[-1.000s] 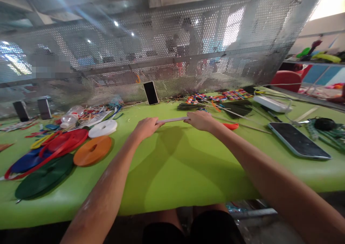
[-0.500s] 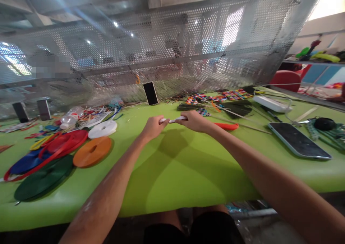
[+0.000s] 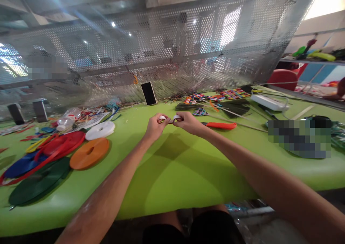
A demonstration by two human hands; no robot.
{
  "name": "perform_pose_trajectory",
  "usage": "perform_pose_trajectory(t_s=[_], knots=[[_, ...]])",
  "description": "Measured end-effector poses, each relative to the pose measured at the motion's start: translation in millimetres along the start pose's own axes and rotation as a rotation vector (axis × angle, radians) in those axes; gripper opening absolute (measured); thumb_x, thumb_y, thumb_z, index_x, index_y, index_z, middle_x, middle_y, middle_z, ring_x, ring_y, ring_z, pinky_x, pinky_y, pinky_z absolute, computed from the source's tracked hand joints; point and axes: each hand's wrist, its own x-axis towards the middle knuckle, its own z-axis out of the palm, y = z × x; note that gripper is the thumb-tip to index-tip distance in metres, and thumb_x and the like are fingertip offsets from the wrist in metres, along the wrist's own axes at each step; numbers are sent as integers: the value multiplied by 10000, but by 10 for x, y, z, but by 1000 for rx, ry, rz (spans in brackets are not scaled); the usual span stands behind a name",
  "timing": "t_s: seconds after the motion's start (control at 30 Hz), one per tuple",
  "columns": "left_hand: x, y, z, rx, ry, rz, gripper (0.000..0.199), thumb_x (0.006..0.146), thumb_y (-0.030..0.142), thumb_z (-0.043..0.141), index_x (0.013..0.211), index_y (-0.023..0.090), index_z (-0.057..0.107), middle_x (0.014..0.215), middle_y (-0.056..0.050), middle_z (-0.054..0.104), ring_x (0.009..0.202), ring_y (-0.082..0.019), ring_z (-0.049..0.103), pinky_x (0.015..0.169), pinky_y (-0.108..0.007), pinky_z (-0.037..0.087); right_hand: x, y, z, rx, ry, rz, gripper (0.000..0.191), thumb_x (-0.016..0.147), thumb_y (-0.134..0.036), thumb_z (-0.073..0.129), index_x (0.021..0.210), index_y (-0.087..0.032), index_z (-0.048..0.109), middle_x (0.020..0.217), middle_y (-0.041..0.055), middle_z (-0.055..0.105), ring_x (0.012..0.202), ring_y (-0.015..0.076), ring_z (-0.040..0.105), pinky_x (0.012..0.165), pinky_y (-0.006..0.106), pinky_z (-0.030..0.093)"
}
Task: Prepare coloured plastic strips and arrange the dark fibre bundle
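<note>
Both my hands pinch one white strip [image 3: 176, 117] above the green table, with only a small gap between them. My left hand [image 3: 156, 126] is closed on one part of it, and the strip curls in a small loop over the fingers. My right hand [image 3: 187, 121] is closed on the other part, where a similar curl shows. The fingers hide much of the strip. Just right of my right hand lies an orange-red handled tool [image 3: 221, 125], its dark end partly behind the wrist.
Left on the green table [image 3: 175, 183] lie rolls of strip: white [image 3: 100, 130], orange [image 3: 90, 153], green [image 3: 40, 179], red [image 3: 71, 142] and blue [image 3: 25, 165]. A phone [image 3: 148, 93] stands at the back before a perforated metal screen [image 3: 161, 50]. Woven colourful pieces [image 3: 201, 111] and a power strip [image 3: 269, 102] lie right.
The white strip, nearly straight before, now curls into loops at both hands. The hands stay close together in about the same place. The view has shifted slightly.
</note>
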Motion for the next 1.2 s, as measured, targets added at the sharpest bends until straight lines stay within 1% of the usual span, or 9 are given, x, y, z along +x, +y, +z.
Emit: perform_pose_trajectory(t_s=[0.13,0.3,0.47,0.63,0.77,0.93,1.03,1.13,1.2], knots=[[-34,64,39,-100,-53,-41,511,715,613,691,910,153,589,686,-14,602,630,-152,595,473,-220,392,-13,-3,66,55,-46,33,173,651,-170,502,605,-212,341,580,-68,337,572,95,311,537,250,215],[-69,88,110,-119,-160,-62,523,688,642,704,820,176,507,560,56,484,524,-121,548,438,-216,370,-57,-61,108,192,-104,65,56,629,-168,456,653,-200,416,588,-50,442,559,99,380,534,236,289],[-74,52,159,-13,-73,-6,493,732,605,685,709,205,398,551,82,405,495,-77,393,458,-219,309,-110,-132,157,347,-148,41,190,549,-148,506,708,-199,416,643,-50,457,582,98,404,539,233,319],[-75,5,207,55,41,13,460,794,571,637,687,204,381,564,80,366,500,-71,353,454,-219,279,-157,-169,204,587,-115,154,267,514,-111,514,725,-211,385,603,-64,403,536,99,385,475,230,290],[-68,-19,168,-194,2,-30,451,821,587,611,736,218,367,531,98,380,394,-63,406,385,-205,313,-159,-200,176,805,-163,244,252,573,-103,543,755,-210,405,621,-43,449,526,112,442,457,232,300],[-7,-29,32,-417,63,-55,479,818,639,587,738,196,421,593,63,467,402,-86,545,370,-202,424,-118,-213,139,968,-114,280,177,800,-207,539,713,-208,385,569,-86,265,476,77,253,480,221,257],[47,-47,-58,-370,115,-70,538,795,720,532,757,190,450,599,34,524,426,-120,605,351,-191,417,-93,-167,157,750,-85,294,236,930,-326,442,730,-205,406,569,-91,244,470,80,234,484,231,242],[100,-78,-146,-338,121,-144,580,795,770,456,753,191,458,593,-1,571,445,-147,628,347,-193,398,-49,-68,162,396,-11,305,246,951,-290,400,725,-201,432,551,-81,289,461,88,274,483,246,235],[129,-113,-208,-290,115,-163,597,813,775,402,748,187,481,595,-22,589,442,-147,618,347,-204,384,0,6,127,266,34,306,251,928,-262,455,687,-194,451,533,-70,323,469,91,283,488,259,202]])
